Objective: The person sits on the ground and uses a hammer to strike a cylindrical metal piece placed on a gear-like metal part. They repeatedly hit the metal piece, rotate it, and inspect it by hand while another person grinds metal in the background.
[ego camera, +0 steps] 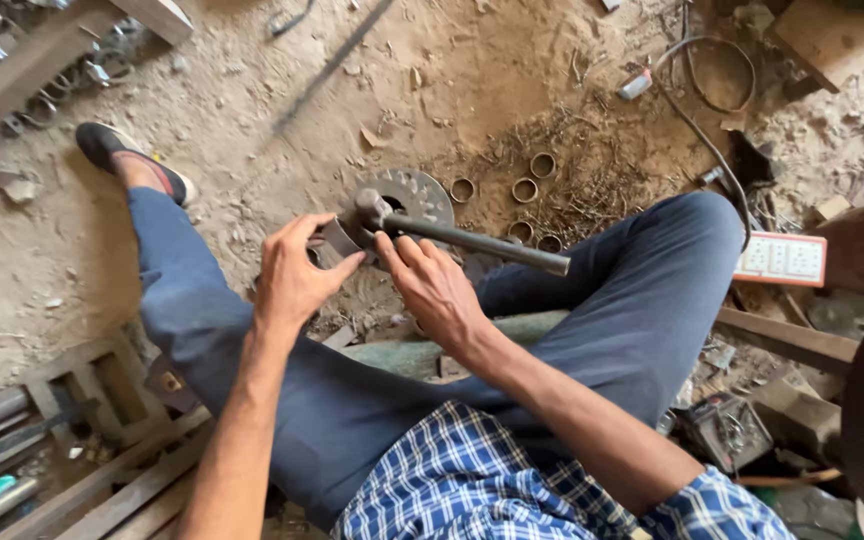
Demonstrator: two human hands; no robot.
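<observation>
Care is needed: the left hand [292, 275] pinches a small metal piece [337, 238] steady, while the right hand [437, 290] grips the hammer [452, 232], fingers kept clear.

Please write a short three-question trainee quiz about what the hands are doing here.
1. True or false: the left hand holds a small grey metal piece.
2. The right hand touches which thing? A) long dark metal rod B) white switch board C) round perforated metal disc
3. What lie on the sandy ground beyond the disc?

Key: 1 true; 2 A; 3 short metal rings.
</observation>
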